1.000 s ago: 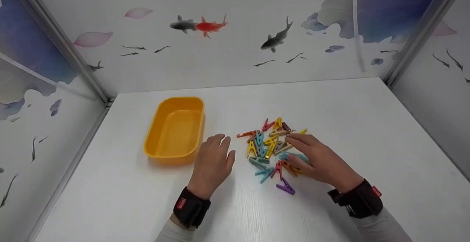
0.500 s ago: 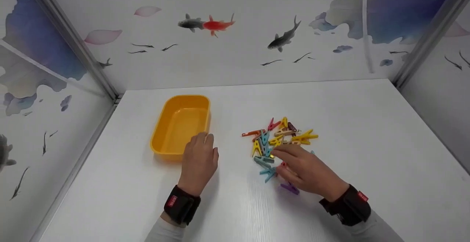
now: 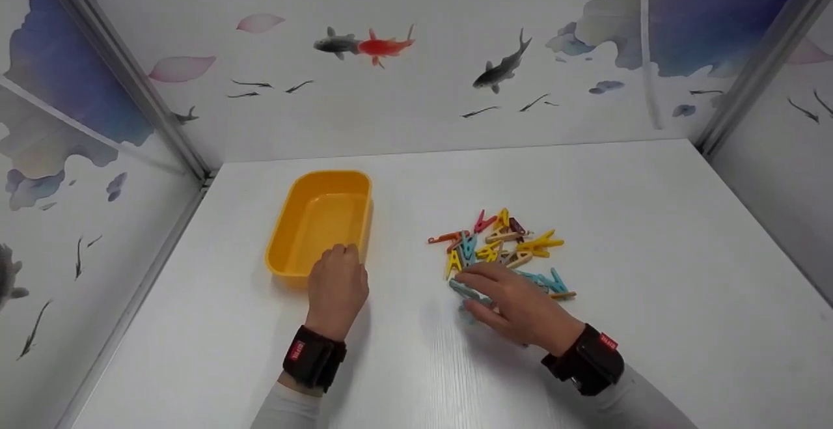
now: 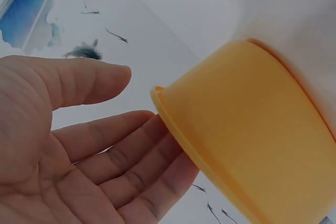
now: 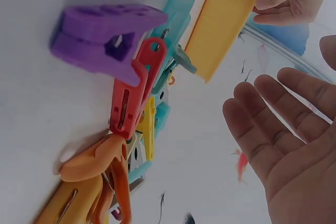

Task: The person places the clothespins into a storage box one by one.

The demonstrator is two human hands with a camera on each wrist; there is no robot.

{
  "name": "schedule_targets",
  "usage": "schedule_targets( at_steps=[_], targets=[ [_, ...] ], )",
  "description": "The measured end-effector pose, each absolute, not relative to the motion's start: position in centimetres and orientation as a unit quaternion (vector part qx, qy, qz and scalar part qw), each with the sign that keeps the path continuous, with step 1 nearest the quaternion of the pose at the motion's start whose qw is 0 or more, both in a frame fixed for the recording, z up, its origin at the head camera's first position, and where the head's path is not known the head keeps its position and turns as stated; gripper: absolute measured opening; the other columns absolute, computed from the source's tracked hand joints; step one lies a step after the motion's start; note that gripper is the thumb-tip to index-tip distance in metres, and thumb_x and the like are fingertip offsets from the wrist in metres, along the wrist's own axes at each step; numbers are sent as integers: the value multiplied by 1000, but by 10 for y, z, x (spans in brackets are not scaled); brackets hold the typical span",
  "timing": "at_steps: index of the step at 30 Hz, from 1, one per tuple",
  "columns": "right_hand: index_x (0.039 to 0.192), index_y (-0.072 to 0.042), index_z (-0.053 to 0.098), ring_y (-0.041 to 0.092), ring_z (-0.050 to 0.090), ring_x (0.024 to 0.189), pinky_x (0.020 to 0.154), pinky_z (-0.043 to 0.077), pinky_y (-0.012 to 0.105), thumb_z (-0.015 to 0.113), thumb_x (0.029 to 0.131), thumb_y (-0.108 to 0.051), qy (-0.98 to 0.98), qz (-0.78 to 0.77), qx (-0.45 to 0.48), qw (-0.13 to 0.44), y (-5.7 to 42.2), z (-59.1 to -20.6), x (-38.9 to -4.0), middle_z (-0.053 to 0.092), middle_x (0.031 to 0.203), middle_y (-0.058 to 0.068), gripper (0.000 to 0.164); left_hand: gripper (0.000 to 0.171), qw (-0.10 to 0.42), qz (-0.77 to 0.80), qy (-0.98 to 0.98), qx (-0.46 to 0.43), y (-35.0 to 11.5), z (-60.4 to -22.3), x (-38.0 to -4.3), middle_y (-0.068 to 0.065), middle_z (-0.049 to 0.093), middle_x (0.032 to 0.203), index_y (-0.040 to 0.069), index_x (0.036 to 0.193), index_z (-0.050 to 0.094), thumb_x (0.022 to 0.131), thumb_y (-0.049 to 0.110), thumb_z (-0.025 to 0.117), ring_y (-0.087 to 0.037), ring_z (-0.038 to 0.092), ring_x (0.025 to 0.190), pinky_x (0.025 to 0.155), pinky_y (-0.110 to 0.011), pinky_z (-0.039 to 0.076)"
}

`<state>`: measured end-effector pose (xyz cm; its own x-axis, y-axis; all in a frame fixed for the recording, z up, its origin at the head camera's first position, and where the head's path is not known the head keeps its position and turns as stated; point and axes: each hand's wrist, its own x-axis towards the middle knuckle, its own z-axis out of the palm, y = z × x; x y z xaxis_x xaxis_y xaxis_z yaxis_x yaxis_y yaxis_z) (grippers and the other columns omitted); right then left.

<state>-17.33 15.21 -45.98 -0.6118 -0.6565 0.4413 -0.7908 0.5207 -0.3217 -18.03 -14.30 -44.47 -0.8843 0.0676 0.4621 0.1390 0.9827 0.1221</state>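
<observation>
My left hand (image 3: 338,289) is at the near end of a yellow plastic tub (image 3: 335,211) in the head view. In the left wrist view its fingertips reach over the tub's rim, while the thumb stays apart from it. My right hand (image 3: 517,302) hovers over the near side of a pile of colourful clothespins, palm down and holding nothing. It covers several of them in the head view. The right wrist view shows a purple clothespin (image 5: 100,35), a red clothespin (image 5: 123,108) and an orange clothespin (image 5: 89,161) beside the extended fingers.
Yellow clothespins (image 3: 540,241) and a red one (image 3: 483,222) lie at the pile's far side, right of the tub. The white table (image 3: 625,207) is enclosed by panels printed with fish (image 3: 501,68), with metal posts (image 3: 761,58) at the corners.
The left hand has moved left, from beside the tub to its near rim. The right hand has shifted left and nearer across the pile. The head view has turned slightly.
</observation>
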Motion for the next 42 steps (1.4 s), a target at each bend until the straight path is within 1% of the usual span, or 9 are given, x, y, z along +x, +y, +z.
schedule_targets(
  at_steps=[5,9,13,16,21,25,32,37,42],
  targets=[
    [132,-9,67,23,63,120,97,55,41,69,100,-22,-862,259,413,141,150,-462,-175,65,128,8,35,9,219,-73,-972,-44,-141,-443,-185,-17,63,74,-8,88,72,85,-2,78,-29,60,65,62,-40,54],
    [132,-7,68,25,63,119,96,55,42,70,99,-19,-860,263,410,150,151,-463,-177,65,127,10,35,8,215,-72,-973,-45,-138,-442,-187,-17,65,73,-8,88,73,82,-7,78,-29,63,64,61,-40,55],
    [134,-8,67,25,63,121,98,55,43,70,99,-20,-864,275,399,136,153,-461,-178,65,129,9,37,14,198,-74,-976,-48,-130,-440,-187,-17,66,75,-8,93,74,82,-4,82,-26,61,63,63,-37,56],
    [135,-8,66,25,63,123,99,54,43,70,99,-21,-867,278,393,129,155,-460,-178,65,131,9,38,15,194,-76,-976,-57,-124,-439,-185,-16,65,74,-8,93,74,82,-4,82,-25,59,63,63,-36,55],
    [134,-7,66,25,64,121,98,55,43,72,98,-20,-860,278,401,151,158,-459,-180,66,130,10,39,12,192,-84,-975,-76,-111,-437,-181,-14,64,73,-7,90,74,80,-6,82,-24,61,63,62,-37,54],
    [133,-6,67,24,65,118,96,56,42,73,97,-20,-855,283,403,166,160,-459,-181,66,127,9,39,11,176,-83,-977,-87,-98,-434,-176,-12,62,71,-5,89,74,82,-4,82,-23,58,62,61,-34,52],
    [133,-7,68,26,64,120,96,56,43,73,97,-18,-862,287,386,161,165,-456,-181,66,129,11,38,9,149,-78,-979,-119,-76,-429,-168,-10,60,70,-3,90,75,84,-1,81,-21,53,63,62,-31,48],
    [130,-7,69,26,66,117,93,57,43,74,95,-16,-863,284,380,173,168,-455,-183,67,127,10,37,11,150,-76,-974,-150,-65,-427,-162,-8,61,71,-1,89,74,83,2,83,-20,54,63,64,-29,49],
    [129,-6,69,25,67,112,88,59,42,74,94,-10,-849,287,395,203,172,-454,-186,67,124,10,36,10,138,-90,-971,-176,-60,-424,-158,-7,60,71,-1,89,73,83,-2,81,-20,53,64,64,-29,50]
  ],
)
